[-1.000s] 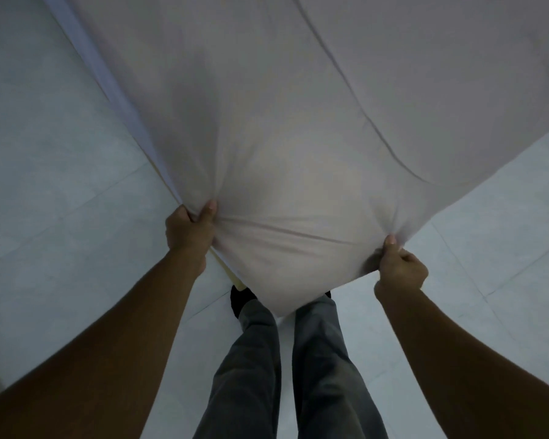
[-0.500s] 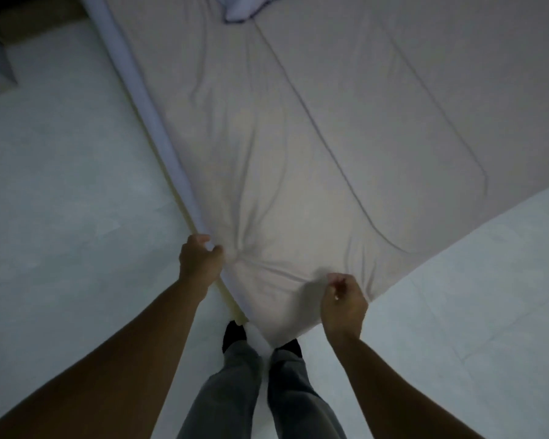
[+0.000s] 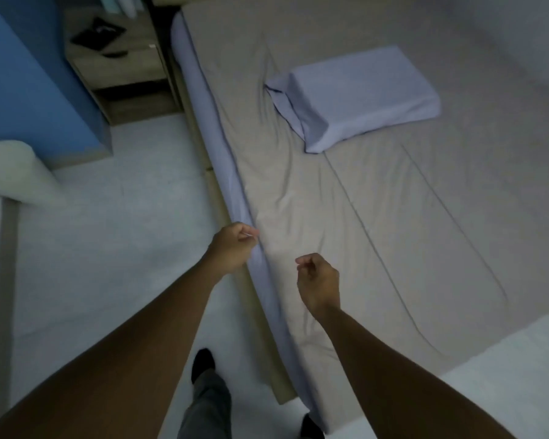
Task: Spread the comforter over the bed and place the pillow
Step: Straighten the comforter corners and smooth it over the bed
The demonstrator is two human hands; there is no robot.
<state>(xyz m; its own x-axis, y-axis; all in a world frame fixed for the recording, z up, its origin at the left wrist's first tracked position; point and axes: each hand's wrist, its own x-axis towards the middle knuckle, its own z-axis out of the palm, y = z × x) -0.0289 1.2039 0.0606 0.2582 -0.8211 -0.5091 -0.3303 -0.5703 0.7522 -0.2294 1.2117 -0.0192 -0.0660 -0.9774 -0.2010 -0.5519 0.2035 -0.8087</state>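
Observation:
The beige comforter [image 3: 377,217] lies flat over the bed, with creases along its left side. A lavender pillow [image 3: 362,93] rests on top of it toward the head end. The mattress's lavender side [image 3: 203,99] shows along the bed's left edge. My left hand [image 3: 233,250] is curled at the comforter's left edge, its fingertips pinched on the hem. My right hand [image 3: 317,282] hovers just above the comforter near that edge, fingers curled in with nothing in them.
A wooden nightstand [image 3: 121,64] with dark items [image 3: 97,33] on it stands beside the head of the bed. A blue cabinet [image 3: 29,74] and a white rolled object [image 3: 16,172] are at left. I stand on pale floor [image 3: 108,248] by the bed's corner.
The comforter's corner came down from the air onto the bed. My right hand let go of it and lifted. My view rose, so the pillow and nightstand now show.

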